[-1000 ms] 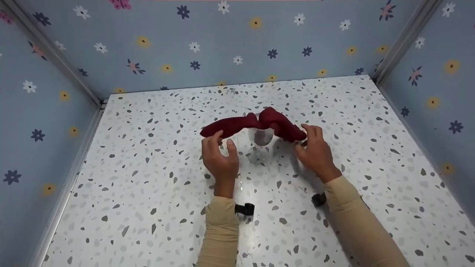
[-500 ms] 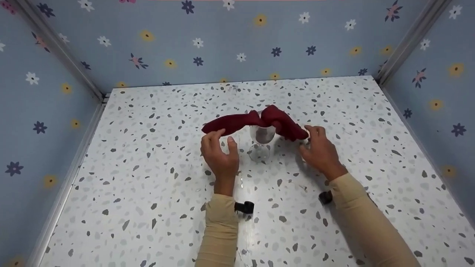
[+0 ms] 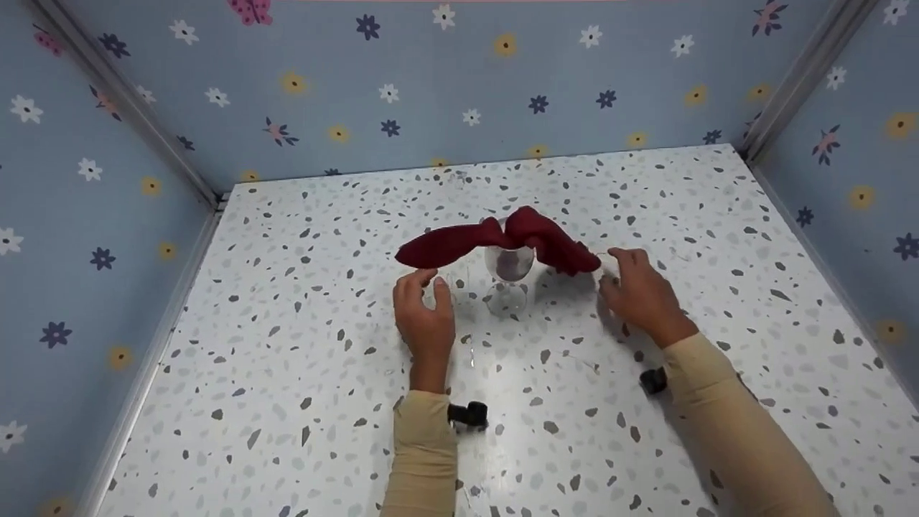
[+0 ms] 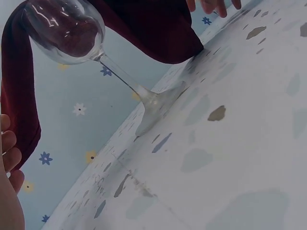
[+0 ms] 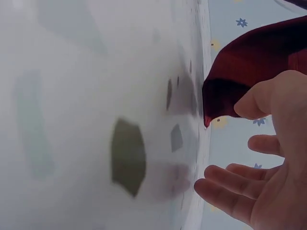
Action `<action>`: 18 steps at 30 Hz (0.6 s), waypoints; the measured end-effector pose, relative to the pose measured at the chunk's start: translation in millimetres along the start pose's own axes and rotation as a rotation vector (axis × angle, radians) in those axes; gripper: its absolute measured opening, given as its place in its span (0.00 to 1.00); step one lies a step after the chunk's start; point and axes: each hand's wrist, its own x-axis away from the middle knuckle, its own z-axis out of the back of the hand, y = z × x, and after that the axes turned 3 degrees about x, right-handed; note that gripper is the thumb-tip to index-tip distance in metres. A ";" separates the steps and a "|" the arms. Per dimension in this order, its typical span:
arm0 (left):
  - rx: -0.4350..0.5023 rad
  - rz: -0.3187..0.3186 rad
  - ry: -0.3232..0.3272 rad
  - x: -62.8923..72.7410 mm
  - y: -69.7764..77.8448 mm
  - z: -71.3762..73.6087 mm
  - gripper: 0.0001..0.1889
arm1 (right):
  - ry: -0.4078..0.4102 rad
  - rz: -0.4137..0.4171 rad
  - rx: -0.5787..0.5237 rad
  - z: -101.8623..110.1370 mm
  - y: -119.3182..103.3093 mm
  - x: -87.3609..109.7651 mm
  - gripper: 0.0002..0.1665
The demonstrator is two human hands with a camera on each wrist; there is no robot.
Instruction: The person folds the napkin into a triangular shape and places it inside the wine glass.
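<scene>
A stemmed wine glass (image 3: 511, 267) stands upright on the speckled table. A dark red cloth napkin (image 3: 441, 244) is tucked into its bowl, with one wing spreading out to each side. In the left wrist view the bunched middle of the napkin shows through the glass bowl (image 4: 67, 33). My left hand (image 3: 425, 312) is just below the napkin's left wing, its fingers relaxed and holding nothing. Beside the right wing's tip is my right hand (image 3: 640, 294), its fingers loosely spread, as the right wrist view shows, with nothing in them.
The white speckled tabletop (image 3: 301, 345) runs back to a blue flower-patterned wall (image 3: 431, 86). Similar panels close in the left and right sides, joined by metal corner strips. A black wrist camera (image 3: 470, 414) sits at the left cuff and another (image 3: 653, 381) at the right.
Both hands have drawn away from the napkin's ends, the left one downward, the right one outward to the right. The napkin and glass keep their place and shape.
</scene>
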 end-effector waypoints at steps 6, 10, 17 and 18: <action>0.087 0.095 -0.050 -5.1 0.1 4.1 0.08 | -0.094 -0.024 -0.001 7.7 13.8 3.5 0.30; 0.014 0.107 -0.146 -10.1 -2.2 8.8 0.07 | -0.110 -0.013 0.014 11.7 18.2 4.1 0.26; -0.219 0.095 -0.344 -25.5 -12.0 23.5 0.08 | -0.141 -0.006 0.026 18.1 17.8 -3.1 0.24; -0.233 0.100 -0.370 -28.6 -13.2 26.5 0.08 | -0.141 -0.004 0.023 19.0 17.4 -5.1 0.24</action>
